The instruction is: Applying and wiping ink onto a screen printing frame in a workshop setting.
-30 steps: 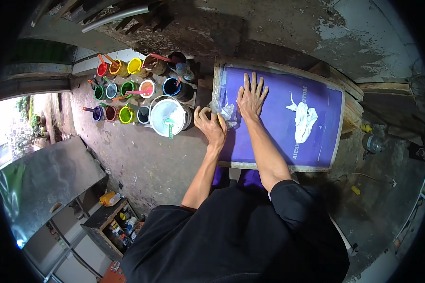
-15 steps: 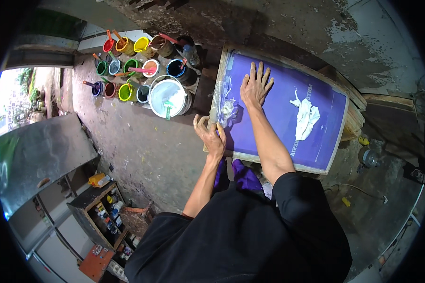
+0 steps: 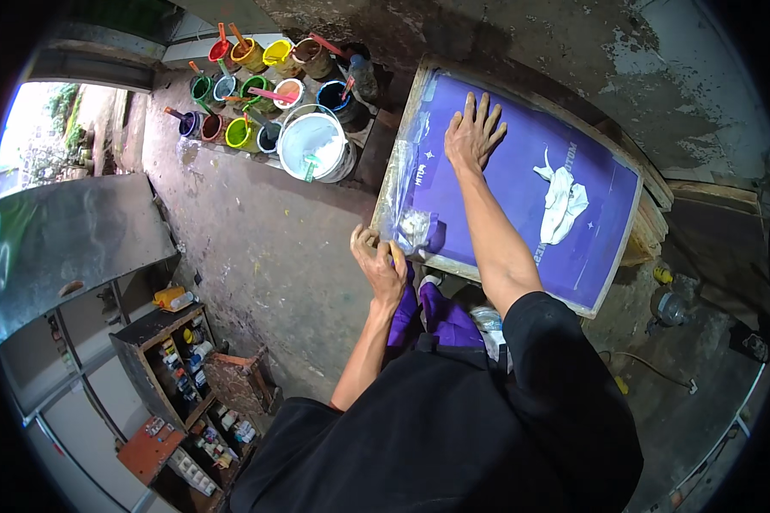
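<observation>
Purple flat screen in a pale wooden frame (image 3: 522, 188) lies tilted a bit, right under the right hand (image 3: 474, 138). I see that hand pressed flat on its far left part, fingers spread wide, holding nothing. The left hand (image 3: 380, 267) is at the near left corner, its fingers curled in. I can't tell if they grip anything. Clear shiny plastic (image 3: 397, 221) runs along the left edge and bunches up just beside that hand. A white crumpled shape, like cloth (image 3: 563, 205), shows right of the right arm.

Left of the screen, I see a big white bucket (image 3: 346, 162) with pale stuff and a green stick (image 3: 310, 168) in it. Next to it stand rows of paint pots. A red pot (image 3: 222, 63) holds red paint, a yellow pot (image 3: 278, 67) yellow, and a lime green pot (image 3: 249, 144) lime green. Many have sticks poking out.
</observation>
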Available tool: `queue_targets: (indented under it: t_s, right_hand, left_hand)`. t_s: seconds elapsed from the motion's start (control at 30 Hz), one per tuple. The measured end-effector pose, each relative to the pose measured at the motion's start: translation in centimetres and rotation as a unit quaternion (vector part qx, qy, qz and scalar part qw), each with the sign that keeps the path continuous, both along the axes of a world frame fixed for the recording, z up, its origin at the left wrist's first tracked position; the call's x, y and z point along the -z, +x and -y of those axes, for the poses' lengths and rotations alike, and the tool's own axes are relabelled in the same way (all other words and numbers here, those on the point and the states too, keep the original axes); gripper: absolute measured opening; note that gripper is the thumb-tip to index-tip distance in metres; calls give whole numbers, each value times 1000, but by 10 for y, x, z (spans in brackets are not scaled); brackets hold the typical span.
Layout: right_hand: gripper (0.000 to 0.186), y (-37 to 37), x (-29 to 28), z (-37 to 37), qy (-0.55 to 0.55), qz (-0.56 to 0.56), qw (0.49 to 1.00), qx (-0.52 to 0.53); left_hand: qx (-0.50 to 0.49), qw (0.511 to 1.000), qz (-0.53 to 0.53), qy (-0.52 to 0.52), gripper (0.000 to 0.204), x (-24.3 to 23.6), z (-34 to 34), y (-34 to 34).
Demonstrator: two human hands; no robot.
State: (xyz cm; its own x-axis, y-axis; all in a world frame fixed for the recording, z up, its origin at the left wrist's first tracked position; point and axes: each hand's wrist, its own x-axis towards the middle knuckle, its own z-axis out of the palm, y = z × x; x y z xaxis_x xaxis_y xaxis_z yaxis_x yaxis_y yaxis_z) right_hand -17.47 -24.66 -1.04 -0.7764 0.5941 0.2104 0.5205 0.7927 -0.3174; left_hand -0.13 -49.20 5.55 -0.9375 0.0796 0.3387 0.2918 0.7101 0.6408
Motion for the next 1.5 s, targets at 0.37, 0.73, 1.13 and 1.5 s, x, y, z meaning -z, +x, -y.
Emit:
queue_targets:
  t_s: [0.37,0.73,1.13,1.5]
  right_hand:
    - [56,-1,9,-1,35,-18,999,-1]
    - [54,-8,11,-5,48,-9,999,-3]
    - [55,1,11,0,52,-8,999,-5]
    - [54,-2,13,1,63,-14,998,-2]
  left_hand:
    - [-32,998,41,-30,12,-23,56,81]
    - [-76,992,63,-74,15,-63,123,168]
    - [-87,975,99,-177,12,-106,190,270]
    - [-68,978,101,-167,11,-147,186,320]
